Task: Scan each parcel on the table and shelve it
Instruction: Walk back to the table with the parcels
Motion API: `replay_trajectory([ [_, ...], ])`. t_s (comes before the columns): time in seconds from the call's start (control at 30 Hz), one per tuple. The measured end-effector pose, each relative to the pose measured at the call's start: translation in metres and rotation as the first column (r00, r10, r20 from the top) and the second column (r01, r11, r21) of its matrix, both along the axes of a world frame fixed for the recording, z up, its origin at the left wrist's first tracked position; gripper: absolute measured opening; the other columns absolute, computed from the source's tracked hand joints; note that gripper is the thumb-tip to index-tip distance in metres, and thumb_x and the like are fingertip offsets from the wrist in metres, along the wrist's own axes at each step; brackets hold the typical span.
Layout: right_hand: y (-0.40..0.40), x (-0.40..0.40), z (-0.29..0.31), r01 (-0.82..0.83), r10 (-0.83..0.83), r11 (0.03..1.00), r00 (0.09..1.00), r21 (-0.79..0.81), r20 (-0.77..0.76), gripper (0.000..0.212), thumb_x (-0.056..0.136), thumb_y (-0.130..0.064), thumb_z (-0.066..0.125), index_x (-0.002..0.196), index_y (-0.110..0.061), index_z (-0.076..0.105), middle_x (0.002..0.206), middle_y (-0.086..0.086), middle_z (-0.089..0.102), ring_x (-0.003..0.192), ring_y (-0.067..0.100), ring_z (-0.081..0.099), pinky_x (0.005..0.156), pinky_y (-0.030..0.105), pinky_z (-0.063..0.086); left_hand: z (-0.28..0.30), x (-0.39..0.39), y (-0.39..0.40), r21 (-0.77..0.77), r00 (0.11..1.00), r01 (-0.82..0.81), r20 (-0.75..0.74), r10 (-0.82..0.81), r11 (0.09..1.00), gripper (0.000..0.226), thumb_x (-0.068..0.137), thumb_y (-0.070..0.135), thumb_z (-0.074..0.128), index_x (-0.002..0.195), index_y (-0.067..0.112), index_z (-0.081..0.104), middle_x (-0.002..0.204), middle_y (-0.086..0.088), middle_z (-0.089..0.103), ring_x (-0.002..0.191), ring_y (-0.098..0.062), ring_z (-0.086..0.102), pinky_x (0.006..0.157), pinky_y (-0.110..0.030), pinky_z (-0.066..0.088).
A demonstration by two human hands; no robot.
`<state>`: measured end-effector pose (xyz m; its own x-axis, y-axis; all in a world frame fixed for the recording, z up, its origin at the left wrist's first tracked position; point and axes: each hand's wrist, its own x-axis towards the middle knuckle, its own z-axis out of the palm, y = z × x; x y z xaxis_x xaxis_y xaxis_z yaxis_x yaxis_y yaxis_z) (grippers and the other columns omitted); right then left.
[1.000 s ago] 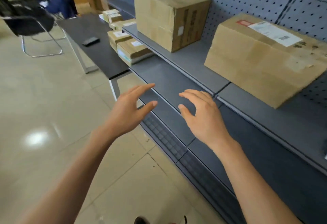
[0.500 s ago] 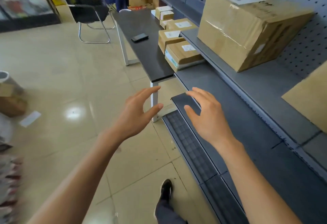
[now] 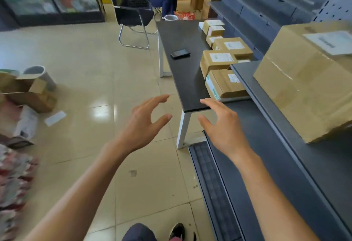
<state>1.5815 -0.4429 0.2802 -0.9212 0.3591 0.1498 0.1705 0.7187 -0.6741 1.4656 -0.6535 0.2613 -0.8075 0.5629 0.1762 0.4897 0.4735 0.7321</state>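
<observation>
View swung toward table [image 3: 182,80]; parcels [image 3: 219,63] white-labelled, print unreadable.

The black table [image 3: 187,86] carries labelled parcels [image 3: 219,61] along its 3 o'clock edge, a phone [image 3: 180,53] at centre. The grey shelf [image 3: 314,145] holds a big box [image 3: 308,80].

Table [image 3: 187,80]: ahead, left of the shelf [image 3: 285,126], its near end just beside it. On the table: a row of parcels [image 3: 219,60] along the right edge; a scanner [image 3: 180,53] to their left. On the shelf: a big box [image 3: 308,80]. Chair [image 3: 133,15]: behind the table's far left corner. Open carton [image 3: 28,92]: on the floor, far left
</observation>
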Motion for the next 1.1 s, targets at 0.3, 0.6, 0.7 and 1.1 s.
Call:
replay_trajectory([
  [0.3, 0.007, -0.134, -0.010, -0.068, 0.068, 0.997, 0.998, 0.028, 0.018, 0.043, 0.098, -0.024, 0.065, 0.140, -0.024, 0.058, 0.142, -0.011, 0.057, 0.117, -0.017, 0.036, 0.085, -0.012, 0.022, -0.015, -0.123, 0.000, 0.027, 0.997, -0.068, 0.041, 0.067, 0.997, 0.053, 0.096, 0.044, 0.065, 0.146, 0.037, 0.049, 0.135, 0.020, 0.061, 0.132, -0.008, 0.051, 0.108, -0.047, 0.046],
  [0.6, 0.007, -0.272, -0.006, 0.020, -0.021, 1.000, 1.000, 0.022, 0.015, 0.045, 0.098, -0.029, 0.065, 0.142, -0.031, 0.055, 0.143, -0.015, 0.056, 0.124, -0.006, 0.045, 0.087, -0.003, 0.024, -0.005, -0.271, 0.002, 0.033, 0.998, -0.038, 0.055, 0.036, 0.999, 0.051, 0.097, 0.041, 0.064, 0.145, 0.035, 0.051, 0.133, 0.020, 0.062, 0.128, -0.002, 0.052, 0.110, -0.044, 0.046],
  [0.7, 0.012, -0.304, -0.012, 0.036, -0.036, 0.999, 0.999, -0.006, 0.026, 0.045, 0.099, -0.030, 0.065, 0.142, -0.031, 0.055, 0.145, -0.014, 0.055, 0.130, -0.001, 0.046, 0.093, 0.005, 0.030, -0.002, -0.309, 0.011, 0.025, 0.999, -0.018, 0.047, 0.016, 1.000, 0.050, 0.097, 0.042, 0.064, 0.145, 0.034, 0.052, 0.133, 0.019, 0.062, 0.128, -0.003, 0.052, 0.109, -0.043, 0.046],
  [1.1, 0.078, -0.442, -0.047, 0.069, -0.068, 0.997, 0.997, -0.027, 0.035, 0.046, 0.098, -0.029, 0.064, 0.143, -0.028, 0.054, 0.144, -0.010, 0.056, 0.133, 0.007, 0.048, 0.097, 0.009, 0.034, -0.020, -0.447, 0.076, -0.042, 0.998, 0.031, 0.064, -0.028, 0.999, 0.050, 0.097, 0.043, 0.063, 0.145, 0.037, 0.051, 0.131, 0.022, 0.062, 0.123, 0.001, 0.053, 0.106, -0.037, 0.048],
])
